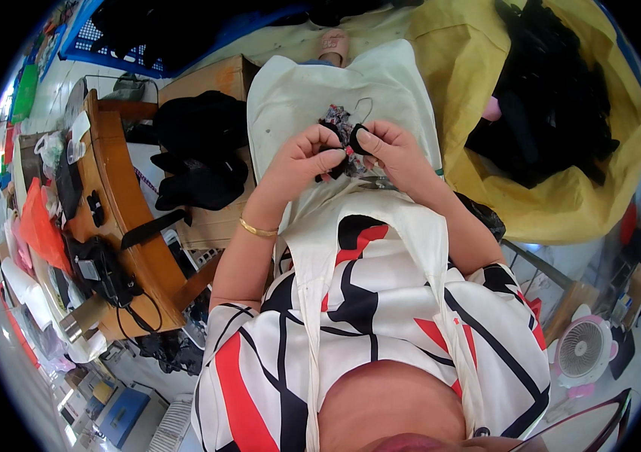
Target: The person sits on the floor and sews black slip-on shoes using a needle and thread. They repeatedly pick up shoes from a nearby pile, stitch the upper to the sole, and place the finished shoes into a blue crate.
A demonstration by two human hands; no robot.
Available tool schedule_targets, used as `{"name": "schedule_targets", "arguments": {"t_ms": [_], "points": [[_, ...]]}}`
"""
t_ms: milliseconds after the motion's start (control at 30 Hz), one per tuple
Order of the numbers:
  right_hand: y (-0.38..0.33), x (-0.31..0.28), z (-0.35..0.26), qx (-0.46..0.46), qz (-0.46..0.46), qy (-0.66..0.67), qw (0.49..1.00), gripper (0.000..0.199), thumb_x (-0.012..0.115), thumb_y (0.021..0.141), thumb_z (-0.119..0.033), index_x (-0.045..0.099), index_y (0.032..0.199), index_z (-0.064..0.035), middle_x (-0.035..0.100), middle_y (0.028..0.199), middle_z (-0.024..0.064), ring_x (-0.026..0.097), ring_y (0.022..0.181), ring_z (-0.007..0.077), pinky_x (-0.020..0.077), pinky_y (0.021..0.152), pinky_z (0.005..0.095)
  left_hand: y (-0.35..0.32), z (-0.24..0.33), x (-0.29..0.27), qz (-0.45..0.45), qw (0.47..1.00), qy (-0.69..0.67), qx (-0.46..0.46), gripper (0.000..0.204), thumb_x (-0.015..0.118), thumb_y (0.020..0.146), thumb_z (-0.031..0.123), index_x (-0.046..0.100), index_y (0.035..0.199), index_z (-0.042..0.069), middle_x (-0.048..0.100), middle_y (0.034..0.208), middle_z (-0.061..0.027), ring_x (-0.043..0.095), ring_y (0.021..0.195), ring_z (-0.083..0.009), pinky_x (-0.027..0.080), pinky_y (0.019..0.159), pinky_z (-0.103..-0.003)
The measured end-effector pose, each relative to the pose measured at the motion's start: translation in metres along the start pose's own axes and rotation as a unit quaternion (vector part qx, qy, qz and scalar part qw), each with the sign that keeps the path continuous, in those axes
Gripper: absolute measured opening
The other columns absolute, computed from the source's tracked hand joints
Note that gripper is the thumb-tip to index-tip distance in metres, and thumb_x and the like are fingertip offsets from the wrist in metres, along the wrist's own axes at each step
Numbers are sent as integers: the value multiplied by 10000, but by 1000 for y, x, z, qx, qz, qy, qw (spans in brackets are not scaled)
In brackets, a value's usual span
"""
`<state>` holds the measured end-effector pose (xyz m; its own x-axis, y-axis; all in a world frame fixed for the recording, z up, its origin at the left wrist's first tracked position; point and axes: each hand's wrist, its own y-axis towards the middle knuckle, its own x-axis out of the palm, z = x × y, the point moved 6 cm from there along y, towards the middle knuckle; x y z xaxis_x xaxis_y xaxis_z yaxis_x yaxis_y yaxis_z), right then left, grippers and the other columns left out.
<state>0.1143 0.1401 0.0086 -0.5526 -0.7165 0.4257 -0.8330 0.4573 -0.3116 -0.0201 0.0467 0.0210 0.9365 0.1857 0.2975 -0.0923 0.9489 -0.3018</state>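
Over the white cloth [275, 98] on my lap, both hands meet in a pinch. My left hand [307, 157] grips one side of a small black fabric piece [358, 141], and my right hand [396, 154] grips the other. A small red spot shows between the thumbs. Just behind the fingers lies a clump of multicoloured scraps [335, 117], partly covered by them. A thin wire loop [366, 107] sticks up beside it. Under my right hand a metal tool [375, 182] shows in part; its kind is unclear.
On the right stands a big yellow sack [561, 218] with black fabric pieces [539, 98] inside. Black cloth [204, 128] lies on a cardboard box [219, 218] to the left, beside a wooden table [113, 196]. A blue crate [83, 49] is at the far left; a fan [583, 348] stands lower right.
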Motion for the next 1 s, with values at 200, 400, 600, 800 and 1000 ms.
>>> {"name": "schedule_targets", "arguments": {"t_ms": [200,400,600,800,1000], "points": [[-2,8,14,55,17,-53,997,169,621,984,-224,650,1024,-62,589,839,-53,461,677,30,392,616,197,-17,-23,0,35,994,0,-100,231,676,934,169,669,1120,33,667,946,15,575,737,-32,464,619,-199],[-15,14,16,32,-11,-162,986,159,649,965,-198,646,978,-39,568,803,-67,440,703,14,397,628,199,-18,-21,-5,-33,994,104,-11,139,731,879,114,709,970,12,618,851,30,538,724,-56,444,649,-225],[-22,14,26,-20,80,57,995,164,615,990,-192,628,1054,-42,652,890,-22,549,765,41,459,693,212,-24,-22,3,14,995,63,72,115,673,929,107,700,979,7,603,839,20,542,777,-74,449,705,-233],[-22,15,18,-50,54,17,997,150,619,985,-170,635,1040,-32,636,879,-29,538,772,37,452,696,209,-27,-33,12,42,998,-28,26,149,660,947,116,692,1048,11,638,920,23,556,809,-65,462,711,-234],[-26,16,23,-45,45,-119,991,153,659,949,-159,647,986,-11,599,834,-49,495,755,34,436,679,212,-31,-27,6,-4,992,129,-12,202,673,944,145,676,1102,19,646,910,39,561,783,-41,473,695,-213]]}}
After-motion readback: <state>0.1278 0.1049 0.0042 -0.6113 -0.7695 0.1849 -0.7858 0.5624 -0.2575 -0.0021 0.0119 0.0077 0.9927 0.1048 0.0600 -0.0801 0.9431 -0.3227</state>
